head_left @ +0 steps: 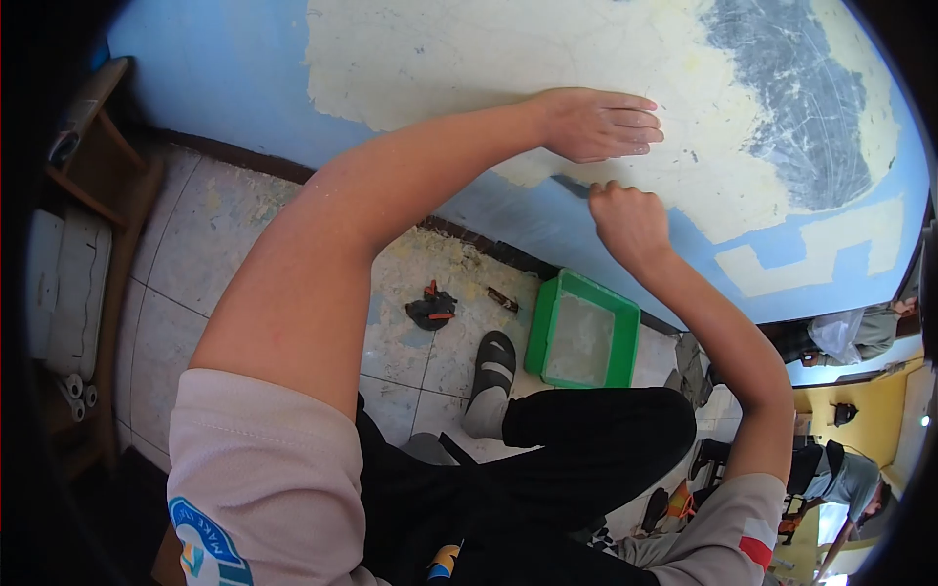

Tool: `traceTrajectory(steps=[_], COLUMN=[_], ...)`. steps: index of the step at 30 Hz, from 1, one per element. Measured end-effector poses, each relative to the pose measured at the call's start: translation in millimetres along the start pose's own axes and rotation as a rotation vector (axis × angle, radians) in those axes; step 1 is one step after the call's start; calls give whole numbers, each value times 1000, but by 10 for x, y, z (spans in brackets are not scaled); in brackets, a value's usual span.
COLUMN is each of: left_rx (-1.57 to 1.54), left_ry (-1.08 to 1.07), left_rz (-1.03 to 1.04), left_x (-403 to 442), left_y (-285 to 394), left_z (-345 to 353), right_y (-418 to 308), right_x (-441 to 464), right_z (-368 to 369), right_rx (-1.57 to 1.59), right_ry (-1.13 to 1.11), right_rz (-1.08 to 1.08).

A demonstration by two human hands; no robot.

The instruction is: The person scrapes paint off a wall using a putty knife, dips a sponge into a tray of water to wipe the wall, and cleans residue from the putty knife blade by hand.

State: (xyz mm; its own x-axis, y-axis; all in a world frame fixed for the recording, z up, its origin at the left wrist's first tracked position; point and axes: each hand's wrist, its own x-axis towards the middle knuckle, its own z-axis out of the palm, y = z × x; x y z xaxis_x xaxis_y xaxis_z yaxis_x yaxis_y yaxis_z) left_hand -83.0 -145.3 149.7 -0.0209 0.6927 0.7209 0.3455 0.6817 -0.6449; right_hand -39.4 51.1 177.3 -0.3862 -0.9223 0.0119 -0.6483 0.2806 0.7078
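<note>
My left hand (604, 125) lies with its fingers stretched out against the wall (469, 59), on a patch where the blue paint is gone and a cream layer shows. Closed around the handle of a scraper (571, 186) is my right hand (630, 223). The scraper's dark flat blade points left, at the border between the cream patch and the remaining blue paint. Most of its handle is hidden in my fist. Right of my hands, a grey scratched area (796, 107) shows on the wall.
On the floor below stands a green tub (632, 337). A black and orange object (431, 308) and a small dark brown piece (503, 298) lie among paint flakes. A wooden shelf (122, 205) is at the left. Other people (850, 479) are at the right.
</note>
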Motion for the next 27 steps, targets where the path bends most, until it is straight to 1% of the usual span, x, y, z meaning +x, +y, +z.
traceTrajectory(steps=[2,6,8,12,15,19,27], left_rx=[19,18,5,-12,11,47,9], left_ry=[-18,-29,-23,-59,-53,-65,-43], left_rz=[-10,3,-3,-11,9,7,1], left_x=[-6,-13,12,-7,7,-9,-22], left_y=[-3,-15,18,18,9,21,17], left_z=[-22,-10,11,8,1,-3,-13], right_y=[85,142,66,190,191,165,201], right_x=[-37,-40,-131,-157,-188,-166,-104], right_z=[-220,-130,13,-181,-254,-260,-94], right_rx=[-15,4,-16,2,-46,-39,-34], right_ry=[2,9,12,55,96,110,128], right_rz=[76,76,11,25,25,-7,-44])
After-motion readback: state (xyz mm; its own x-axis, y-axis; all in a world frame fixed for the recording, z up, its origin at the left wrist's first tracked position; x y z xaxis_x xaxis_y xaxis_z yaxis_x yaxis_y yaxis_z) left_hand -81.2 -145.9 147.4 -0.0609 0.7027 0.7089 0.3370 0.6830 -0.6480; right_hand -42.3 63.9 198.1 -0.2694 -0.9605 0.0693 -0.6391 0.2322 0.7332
